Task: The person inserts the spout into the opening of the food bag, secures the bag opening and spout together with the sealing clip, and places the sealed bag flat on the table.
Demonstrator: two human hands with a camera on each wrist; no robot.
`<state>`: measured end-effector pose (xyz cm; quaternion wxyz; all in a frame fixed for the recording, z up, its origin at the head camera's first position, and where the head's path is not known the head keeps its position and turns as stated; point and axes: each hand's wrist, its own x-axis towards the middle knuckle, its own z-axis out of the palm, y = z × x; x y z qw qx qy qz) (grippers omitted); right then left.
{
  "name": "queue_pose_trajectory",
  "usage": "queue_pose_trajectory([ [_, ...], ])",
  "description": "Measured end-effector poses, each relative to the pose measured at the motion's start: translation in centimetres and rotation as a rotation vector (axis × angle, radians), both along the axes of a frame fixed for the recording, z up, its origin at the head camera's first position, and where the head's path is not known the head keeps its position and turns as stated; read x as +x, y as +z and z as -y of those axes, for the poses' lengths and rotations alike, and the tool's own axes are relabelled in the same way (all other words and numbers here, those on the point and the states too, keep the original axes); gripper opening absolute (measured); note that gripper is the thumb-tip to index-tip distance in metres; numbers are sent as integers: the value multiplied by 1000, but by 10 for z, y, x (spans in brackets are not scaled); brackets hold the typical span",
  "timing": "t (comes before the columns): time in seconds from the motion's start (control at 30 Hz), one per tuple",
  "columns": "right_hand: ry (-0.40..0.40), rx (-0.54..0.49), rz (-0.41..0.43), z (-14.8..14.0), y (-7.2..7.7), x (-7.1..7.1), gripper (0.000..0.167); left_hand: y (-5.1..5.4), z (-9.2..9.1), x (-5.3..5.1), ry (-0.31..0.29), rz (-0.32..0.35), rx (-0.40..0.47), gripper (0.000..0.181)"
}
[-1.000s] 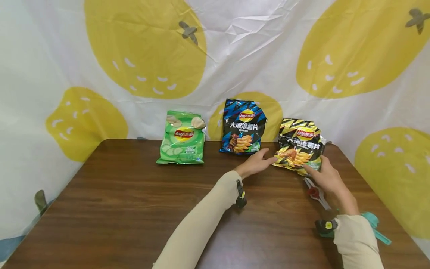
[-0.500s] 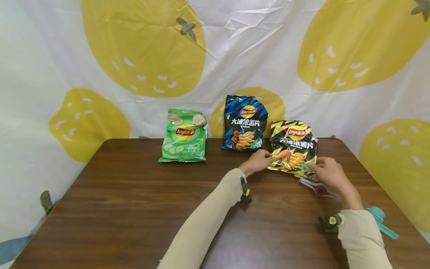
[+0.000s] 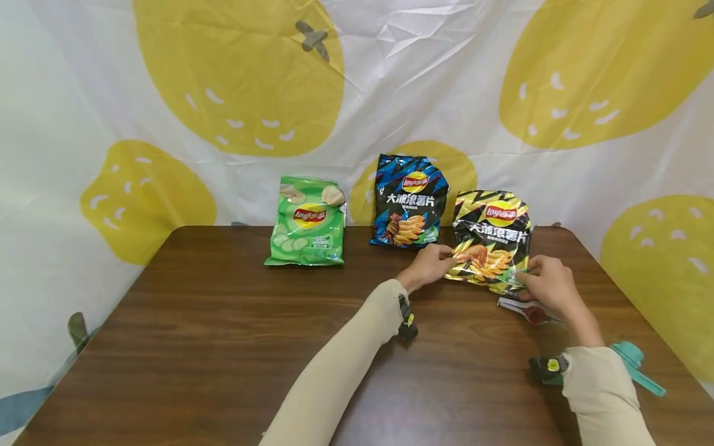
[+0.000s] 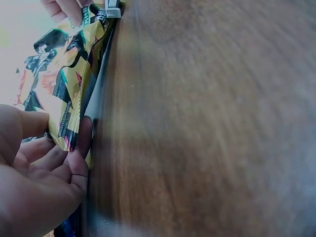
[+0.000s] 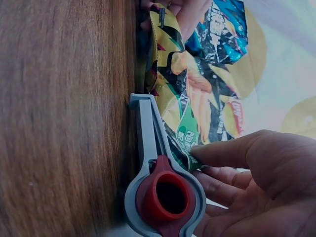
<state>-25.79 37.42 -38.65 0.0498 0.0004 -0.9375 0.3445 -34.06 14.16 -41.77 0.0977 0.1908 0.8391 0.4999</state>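
Observation:
A yellow-and-black Lay's chip bag (image 3: 491,238) leans upright near the table's back edge. My left hand (image 3: 428,266) pinches its lower left corner, thumb in front and fingers behind, as the left wrist view shows. At the lower right corner, my right hand (image 3: 552,285) pinches the bag between thumb and fingers. Just below that hand lies a grey citrus squeezer (image 5: 140,217) with a red cup, close against the bag's bottom edge. A blue-and-black chip bag (image 3: 411,201) stands to the left of the held one, and a green chip bag (image 3: 308,223) stands farther left.
A teal tool with a handle (image 3: 630,356) lies at the right, partly hidden by my right wrist. Behind the brown wooden table (image 3: 223,347) hangs a white cloth (image 3: 368,93) with yellow fruit prints.
Both hands have closed on the yellow-and-black bag's lower corners. The bag shifted left, then slightly back right and more upright. The grey squeezer has turned beneath the right hand.

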Motion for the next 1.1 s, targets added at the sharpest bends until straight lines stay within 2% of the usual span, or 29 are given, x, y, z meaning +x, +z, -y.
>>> queue_pose_trajectory([
  [0.2, -11, 26, -104, 1, 4, 3, 23, 1, 1, 0, 23, -77, 46, 31],
  [0.27, -11, 31, -128, 4, 7, 4, 23, 3, 5, 1, 11, -78, 36, 32],
  [0.43, 3, 32, -136, 10, 14, 6, 21, 9, 16, 4, -52, -81, -2, 36],
  [0.8, 73, 47, -118, 26, 38, 13, 26, 14, 37, 17, -29, -146, -16, 39],
  [0.97, 89, 81, -162, 42, 47, 16, 26, 21, 54, 26, -19, -185, -7, 37],
  [1.1, 107, 112, -197, 57, 48, 21, 24, 22, 72, 32, -29, -206, -2, 34],
])
